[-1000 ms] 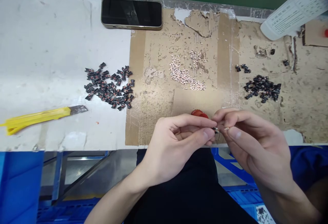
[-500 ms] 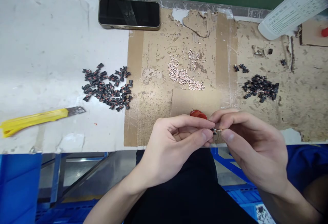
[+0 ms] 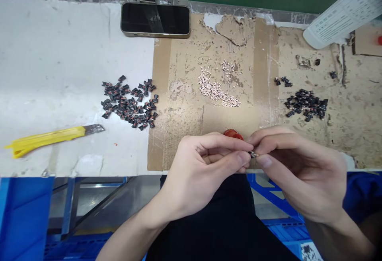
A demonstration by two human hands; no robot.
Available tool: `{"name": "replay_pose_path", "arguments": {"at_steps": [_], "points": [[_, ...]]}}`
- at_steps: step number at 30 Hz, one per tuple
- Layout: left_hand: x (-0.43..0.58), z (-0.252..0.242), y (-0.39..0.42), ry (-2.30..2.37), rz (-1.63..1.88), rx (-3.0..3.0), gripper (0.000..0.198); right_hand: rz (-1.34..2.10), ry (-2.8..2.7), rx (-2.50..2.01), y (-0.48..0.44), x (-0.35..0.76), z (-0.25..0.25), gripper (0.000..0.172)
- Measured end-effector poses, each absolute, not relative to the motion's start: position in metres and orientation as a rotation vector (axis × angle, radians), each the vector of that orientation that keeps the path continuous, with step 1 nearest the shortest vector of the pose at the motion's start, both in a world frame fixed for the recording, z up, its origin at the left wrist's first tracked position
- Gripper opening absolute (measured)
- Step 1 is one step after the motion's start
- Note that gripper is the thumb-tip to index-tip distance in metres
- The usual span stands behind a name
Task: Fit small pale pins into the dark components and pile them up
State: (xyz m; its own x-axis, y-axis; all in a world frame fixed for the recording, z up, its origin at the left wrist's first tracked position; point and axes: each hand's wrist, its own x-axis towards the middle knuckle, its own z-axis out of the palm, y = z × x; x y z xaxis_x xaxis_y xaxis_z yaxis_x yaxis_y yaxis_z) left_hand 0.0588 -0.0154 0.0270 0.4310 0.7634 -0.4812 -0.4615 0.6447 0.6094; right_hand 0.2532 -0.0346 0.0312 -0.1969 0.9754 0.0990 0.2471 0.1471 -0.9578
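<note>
Left hand (image 3: 203, 173): grip holds one small black part (image 3: 251, 154), above tabletop (image 3: 59, 58) near edge. Right hand (image 3: 307, 177): pinches tiny pale piece (image 3: 256, 155) against it. Phone (image 3: 155, 19): far edge.

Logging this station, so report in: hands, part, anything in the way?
Left hand pinching small black part. Right hand pinching tiny pale piece at its end. Red round object partly hidden by left hand, not between the pinches.

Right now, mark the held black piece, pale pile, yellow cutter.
Held black piece (image 3: 252, 154): head view, its visible part.
Pale pile (image 3: 214, 89): head view, middle of the heap.
Yellow cutter (image 3: 49, 139): head view, middle of the handle.
</note>
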Motion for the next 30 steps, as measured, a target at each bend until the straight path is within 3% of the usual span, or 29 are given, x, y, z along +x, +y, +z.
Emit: {"name": "replay_pose_path", "arguments": {"at_steps": [11,17,22,30], "points": [[0.062,0.035,-0.017,0.753,0.859,0.371,0.007,1.112,-1.438,-1.16,-0.035,0.245,0.029,0.023],[0.069,0.037,-0.019,0.705,0.888,0.259,0.019,0.775,-1.528,-1.102,-0.042,0.246,0.019,0.056],[0.07,0.038,-0.02,0.705,0.901,0.223,0.023,0.617,-1.688,-1.123,-0.041,0.255,0.021,0.053],[0.068,0.041,-0.021,0.86,0.855,0.386,0.036,0.773,-1.608,-1.159,-0.049,0.251,0.02,0.052]]}}
